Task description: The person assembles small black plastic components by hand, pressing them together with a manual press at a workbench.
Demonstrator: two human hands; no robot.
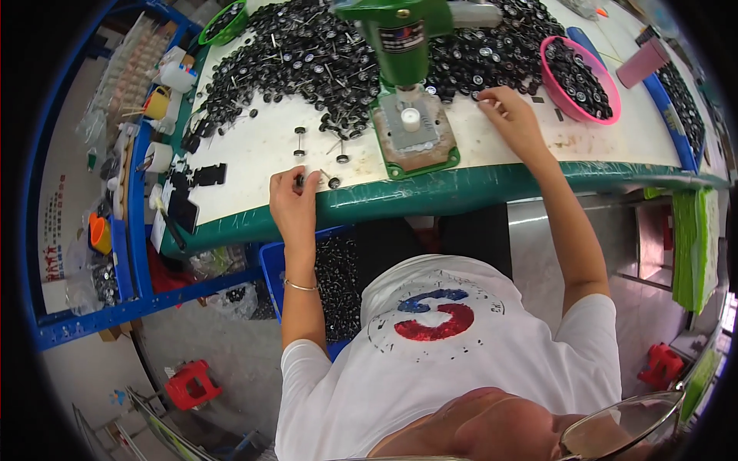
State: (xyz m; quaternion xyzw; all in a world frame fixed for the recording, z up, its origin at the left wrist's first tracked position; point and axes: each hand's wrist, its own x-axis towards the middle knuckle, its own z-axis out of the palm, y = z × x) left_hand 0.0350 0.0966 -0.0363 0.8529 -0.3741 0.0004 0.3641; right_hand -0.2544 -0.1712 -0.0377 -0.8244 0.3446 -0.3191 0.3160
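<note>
My left hand (292,194) is at the table's front edge, its thumb and fingers closed around a small black wheel (299,181), partly hidden by them. Just beside it lies a thin metal axle with a black wheel (334,183) on its end. Farther in, an axle joins two wheels (300,131). My right hand (513,121) reaches to the near edge of the wheel heap, fingertips pinched at a small black wheel (476,95). Between my hands stands a green bench press (403,54), with a white round holder (410,118) on its base plate (421,146).
A large heap of black wheels and axles (307,61) covers the table's back. A pink basin (550,84) of wheels stands right, a green basket (223,37) far left. A phone (183,211) lies at the left corner. Below is a blue crate (273,269) of small black parts.
</note>
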